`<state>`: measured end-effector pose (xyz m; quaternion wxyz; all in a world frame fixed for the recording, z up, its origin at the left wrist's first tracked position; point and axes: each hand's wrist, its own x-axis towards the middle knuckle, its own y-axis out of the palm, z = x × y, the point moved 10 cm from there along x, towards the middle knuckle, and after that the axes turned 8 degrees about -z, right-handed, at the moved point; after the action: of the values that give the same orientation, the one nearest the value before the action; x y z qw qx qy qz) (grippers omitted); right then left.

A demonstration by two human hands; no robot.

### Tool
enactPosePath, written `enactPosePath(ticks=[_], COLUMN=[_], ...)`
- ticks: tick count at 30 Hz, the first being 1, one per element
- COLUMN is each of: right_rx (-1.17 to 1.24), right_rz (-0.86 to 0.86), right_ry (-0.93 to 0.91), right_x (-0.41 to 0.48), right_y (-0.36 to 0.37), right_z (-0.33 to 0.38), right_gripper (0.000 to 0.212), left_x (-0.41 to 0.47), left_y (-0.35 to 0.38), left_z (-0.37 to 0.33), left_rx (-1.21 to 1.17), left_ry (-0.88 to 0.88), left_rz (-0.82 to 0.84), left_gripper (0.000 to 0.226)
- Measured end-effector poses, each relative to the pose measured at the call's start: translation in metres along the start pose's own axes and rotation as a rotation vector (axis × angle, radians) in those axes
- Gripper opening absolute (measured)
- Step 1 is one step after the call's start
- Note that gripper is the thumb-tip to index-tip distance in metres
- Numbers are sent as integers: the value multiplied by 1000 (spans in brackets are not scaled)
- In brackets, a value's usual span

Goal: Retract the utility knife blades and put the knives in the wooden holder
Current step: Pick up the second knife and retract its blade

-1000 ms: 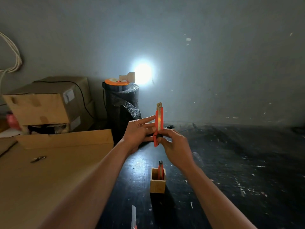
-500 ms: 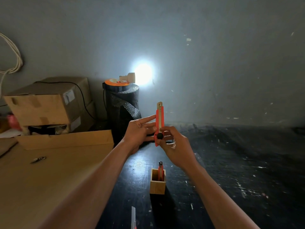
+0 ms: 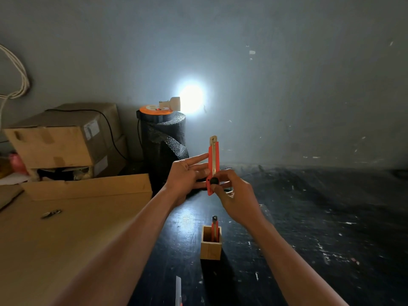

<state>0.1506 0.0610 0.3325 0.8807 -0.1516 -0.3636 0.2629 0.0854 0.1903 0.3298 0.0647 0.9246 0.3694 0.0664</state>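
I hold a red utility knife [image 3: 213, 155] upright in front of me, its metal tip pointing up. My left hand [image 3: 187, 175] steadies its body from the left with fingers stretched along it. My right hand [image 3: 234, 193] pinches the black slider knob near the knife's lower end. Below on the dark table stands a small wooden holder [image 3: 210, 248] with one red knife [image 3: 214, 228] standing in it. Another knife [image 3: 178, 291] lies at the bottom edge, its blade extended; only its front part shows.
Stacked cardboard boxes [image 3: 59, 140] and a flat cardboard sheet [image 3: 55, 239] fill the left side. A black bubble-wrap roll [image 3: 163, 142] with an orange-topped lamp stands against the wall. The dark tabletop [image 3: 320, 217] stretches to the right.
My right hand's grip has shifted so the black knob now shows under my fingertips. The knife and left hand have stayed nearly still.
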Motion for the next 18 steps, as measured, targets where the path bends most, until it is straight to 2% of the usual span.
enactPosePath(ticks=[4, 7, 12, 18], right_rx=[26, 8, 20, 53], right_rz=[-13, 14, 2, -48], right_ry=[54, 19, 79, 116], right_x=[-1, -3, 1, 3], right_y=[3, 5, 7, 10], right_z=[-7, -5, -12, -21], right_gripper=[28, 37, 20, 23], left_x=[0, 1, 3, 6], left_y=[0, -3, -6, -10], left_z=[3, 3, 6, 21], left_rx=[7, 4, 17, 24], left_ry=[2, 4, 2, -18], left_rz=[-2, -2, -16, -29], left_gripper=[50, 50, 49, 48])
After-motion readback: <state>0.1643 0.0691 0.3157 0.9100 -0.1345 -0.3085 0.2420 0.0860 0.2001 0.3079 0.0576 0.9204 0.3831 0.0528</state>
